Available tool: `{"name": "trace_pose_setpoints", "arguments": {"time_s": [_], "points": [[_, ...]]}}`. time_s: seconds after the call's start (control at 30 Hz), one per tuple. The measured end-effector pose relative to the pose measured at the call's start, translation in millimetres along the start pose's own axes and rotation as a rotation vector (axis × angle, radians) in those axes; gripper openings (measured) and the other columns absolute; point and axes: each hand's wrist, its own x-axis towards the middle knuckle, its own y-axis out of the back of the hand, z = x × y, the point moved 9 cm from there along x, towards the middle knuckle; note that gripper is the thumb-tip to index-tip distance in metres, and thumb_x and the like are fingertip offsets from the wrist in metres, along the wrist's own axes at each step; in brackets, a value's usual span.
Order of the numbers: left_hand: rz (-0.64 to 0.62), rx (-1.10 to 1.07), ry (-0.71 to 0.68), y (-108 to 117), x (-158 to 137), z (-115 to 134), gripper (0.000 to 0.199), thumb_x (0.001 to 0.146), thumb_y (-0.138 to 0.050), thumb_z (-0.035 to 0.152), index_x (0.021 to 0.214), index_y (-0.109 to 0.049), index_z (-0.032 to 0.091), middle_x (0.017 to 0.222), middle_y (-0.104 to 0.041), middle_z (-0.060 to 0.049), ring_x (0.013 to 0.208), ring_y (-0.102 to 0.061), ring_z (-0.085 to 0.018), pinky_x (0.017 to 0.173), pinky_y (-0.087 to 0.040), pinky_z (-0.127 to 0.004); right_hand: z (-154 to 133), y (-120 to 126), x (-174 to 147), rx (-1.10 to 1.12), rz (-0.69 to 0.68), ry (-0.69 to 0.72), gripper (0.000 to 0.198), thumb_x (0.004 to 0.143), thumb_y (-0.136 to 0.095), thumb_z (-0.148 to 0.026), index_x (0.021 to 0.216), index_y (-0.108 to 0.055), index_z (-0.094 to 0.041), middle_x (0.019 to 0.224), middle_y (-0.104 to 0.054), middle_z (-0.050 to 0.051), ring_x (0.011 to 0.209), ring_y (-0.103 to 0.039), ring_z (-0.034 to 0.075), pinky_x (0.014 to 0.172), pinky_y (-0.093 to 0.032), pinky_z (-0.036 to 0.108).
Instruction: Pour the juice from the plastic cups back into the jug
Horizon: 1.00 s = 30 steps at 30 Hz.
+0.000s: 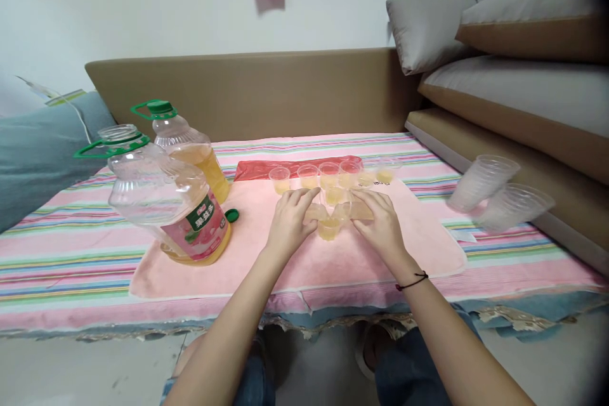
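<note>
1. L hand [289, 221]: fingers curled round a clear cup [314, 212], tipped inward.
2. R hand [383, 223]: likewise gripping a 2nd cup [362, 210], tipped toward the other; can't tell from here if rims touch.
3. Btwn hands, low: front cup [329, 229] w/ yellow drink, on pink towel [419, 244].
4. Behind: row of cups [329, 175].
5. Far L: open jug [152, 193], capped jug [197, 155]. Far R: cup stacks [484, 183].

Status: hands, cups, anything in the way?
Left hand, right hand: each holding a clear plastic cup. Similar cup of yellow liquid between. More cups close beyond.
</note>
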Motion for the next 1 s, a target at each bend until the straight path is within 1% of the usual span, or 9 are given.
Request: {"name": "trace_pose_setpoints", "arguments": {"time_s": [0.17, 0.33, 0.43, 0.63, 1.0], "points": [[0.025, 0.019, -0.039, 1, 1, 4, 0.063, 0.073, -0.062, 0.007, 0.135, -0.056, 0.016, 0.125, -0.064, -0.011, 0.11, -0.053, -0.029, 0.098, -0.048, -0.044, -3, 0, 0, -0.023, -0.011, 0.018, 0.056, 0.073, -0.056, -0.007, 0.127, -0.063, -0.016, 0.127, -0.067, 0.01, 0.119, -0.055, 0.031, 0.104, -0.047, 0.051], [0.042, 0.046, -0.068, 3, 1, 7, 0.063, 0.073, -0.06, 0.006, 0.135, -0.056, 0.016, 0.124, -0.064, -0.011, 0.109, -0.053, -0.028, 0.097, -0.048, -0.044, -5, -1, 0, -0.048, -0.031, 0.027, 0.059, 0.072, -0.055, -0.006, 0.129, -0.062, -0.019, 0.129, -0.065, 0.01, 0.12, -0.053, 0.031, 0.106, -0.046, 0.052], [0.05, 0.062, -0.083, 3, 1, 9, 0.064, 0.073, -0.059, 0.005, 0.136, -0.055, 0.016, 0.124, -0.064, -0.011, 0.109, -0.052, -0.028, 0.098, -0.048, -0.044, -7, -1, 0, -0.063, -0.032, 0.039, 0.06, 0.071, -0.054, -0.005, 0.129, -0.062, -0.018, 0.128, -0.065, 0.01, 0.119, -0.053, 0.031, 0.106, -0.046, 0.052], [0.052, 0.068, -0.095, 3, 1, 10, 0.063, 0.075, -0.06, 0.006, 0.136, -0.054, 0.019, 0.126, -0.063, -0.01, 0.111, -0.052, -0.028, 0.1, -0.048, -0.045, -12, 0, 2, -0.081, -0.035, 0.064, 0.06, 0.072, -0.052, -0.003, 0.13, -0.062, -0.018, 0.127, -0.065, 0.009, 0.119, -0.052, 0.03, 0.106, -0.047, 0.051], [0.051, 0.093, -0.131, 3, 1, 16, 0.062, 0.075, -0.06, 0.003, 0.136, -0.056, 0.015, 0.128, -0.063, -0.011, 0.114, -0.051, -0.028, 0.102, -0.046, -0.043, -20, 1, 4, -0.108, -0.041, 0.109, 0.063, 0.07, -0.05, -0.001, 0.13, -0.062, -0.019, 0.127, -0.066, 0.008, 0.119, -0.052, 0.03, 0.107, -0.047, 0.051]]}}
